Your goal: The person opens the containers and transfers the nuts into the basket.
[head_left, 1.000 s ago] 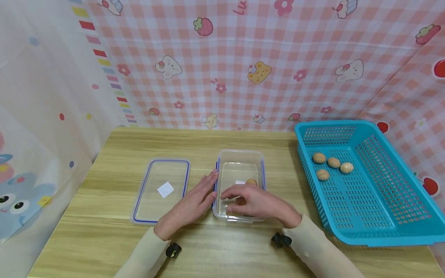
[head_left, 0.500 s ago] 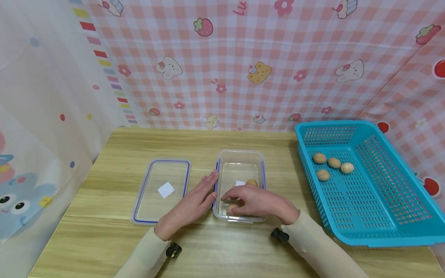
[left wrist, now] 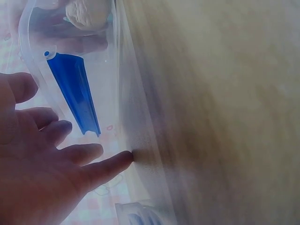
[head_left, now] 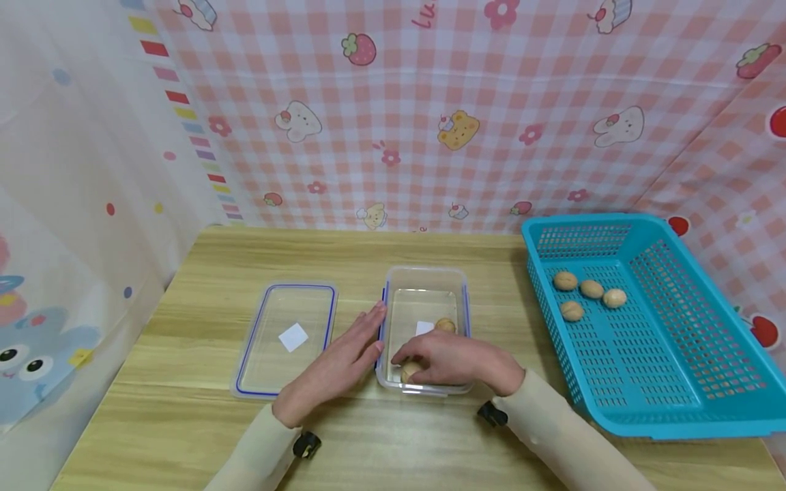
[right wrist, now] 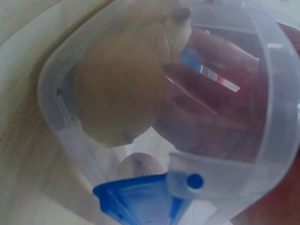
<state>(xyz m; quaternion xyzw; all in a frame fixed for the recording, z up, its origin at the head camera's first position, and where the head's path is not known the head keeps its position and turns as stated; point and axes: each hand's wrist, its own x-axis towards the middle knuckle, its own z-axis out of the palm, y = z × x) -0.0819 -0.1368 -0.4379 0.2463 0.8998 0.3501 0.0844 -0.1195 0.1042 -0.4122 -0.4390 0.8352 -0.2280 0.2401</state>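
Observation:
In the head view, my left hand (head_left: pixel 336 368) lies with straight fingers against the left wall of the clear plastic food container (head_left: pixel 424 279). The left wrist view shows these fingers near its blue side clip (left wrist: pixel 75 91). My right hand (head_left: pixel 457 358) reaches over the near right rim, thumb and fingers curled round a walnut (head_left: pixel 410 372) low at the container's near end. Another walnut (head_left: pixel 445 325) lies by the right wall, beside a white label (head_left: pixel 424 328). Through the container wall, the right wrist view shows a large blurred walnut (right wrist: pixel 119 89) close to the camera.
A clear lid (head_left: pixel 301 300) with a blue seal lies on the wooden table (head_left: pixel 368 443), left of the container. To the right stands a turquoise basket (head_left: pixel 638 416) with several walnuts (head_left: pixel 591 289) at its left side. A checked cloth (head_left: pixel 393 102) hangs behind.
My right hand has shifted slightly, its fingertips sinking a little lower, and the walnut under them shows more fully. The left hand has stayed at the container's side.

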